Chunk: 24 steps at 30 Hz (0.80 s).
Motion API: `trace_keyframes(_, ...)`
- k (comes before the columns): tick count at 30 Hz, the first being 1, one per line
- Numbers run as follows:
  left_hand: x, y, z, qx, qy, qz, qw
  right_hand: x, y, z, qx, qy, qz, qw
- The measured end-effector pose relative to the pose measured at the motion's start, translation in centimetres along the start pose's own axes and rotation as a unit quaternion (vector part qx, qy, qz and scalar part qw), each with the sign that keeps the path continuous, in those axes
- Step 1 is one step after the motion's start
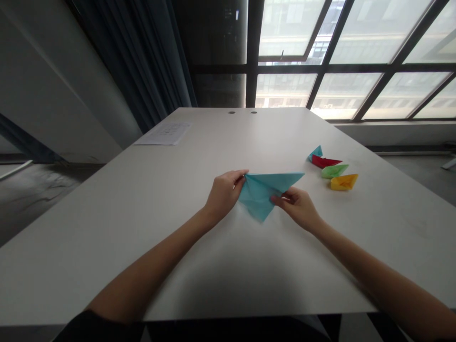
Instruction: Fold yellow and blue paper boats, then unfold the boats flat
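Note:
Between both hands is a light blue sheet of paper (pixel 261 192), folded into a triangle with its long edge at the top and one point hanging down. My left hand (pixel 225 190) pinches its left corner, fingers behind and thumb in front. On the other side, my right hand (pixel 297 206) pinches the lower right edge, the thumb lying on the near face. The fingers behind the paper are partly hidden. Creases run across the paper's surface.
To the right lie folded paper boats: blue (pixel 315 153), red (pixel 325 161), green (pixel 334 171) and yellow (pixel 344 182). A printed sheet (pixel 166 133) lies at the far left of the white table (pixel 160 199). Dark curtains (pixel 142 57) and windows (pixel 285 90) stand beyond.

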<state>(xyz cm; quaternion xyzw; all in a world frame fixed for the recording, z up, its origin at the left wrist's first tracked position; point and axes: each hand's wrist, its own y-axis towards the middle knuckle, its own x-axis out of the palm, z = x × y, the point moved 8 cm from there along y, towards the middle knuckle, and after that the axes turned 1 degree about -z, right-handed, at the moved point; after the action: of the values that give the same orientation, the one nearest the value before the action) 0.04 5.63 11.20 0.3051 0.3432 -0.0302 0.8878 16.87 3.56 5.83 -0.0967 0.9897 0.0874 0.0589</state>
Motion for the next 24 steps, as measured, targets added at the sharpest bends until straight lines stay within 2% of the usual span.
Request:
trace_keyframes(6,0.3,-0.2,0.9,0.022,-0.034,-0.031,0.999,-1.3,-0.2,-0.6,-0.029,-0.088,0.093,0.991)
trace_keyframes(10,0.5,-0.3,1.7,0.064,-0.037,-0.052,0.996,-2.2,-0.3,-0.3,-0.028,-0.094,0.121,0.988)
trace_keyframes(16,0.9,-0.4,1.6,0.068,-0.035,-0.055,0.996,-1.1,-0.4,-0.2,-0.008,-0.011,0.062,0.998)
trace_keyframes(21,1.1,-0.5,1.7,0.072,-0.022,-0.061,0.995,0.2,-0.7,0.3,0.006,0.017,0.007,1.0)
trace_keyframes(24,1.2,-0.6,1.9,0.079,-0.014,-0.07,0.994,0.4,-0.7,0.7,0.004,0.044,-0.005,0.999)
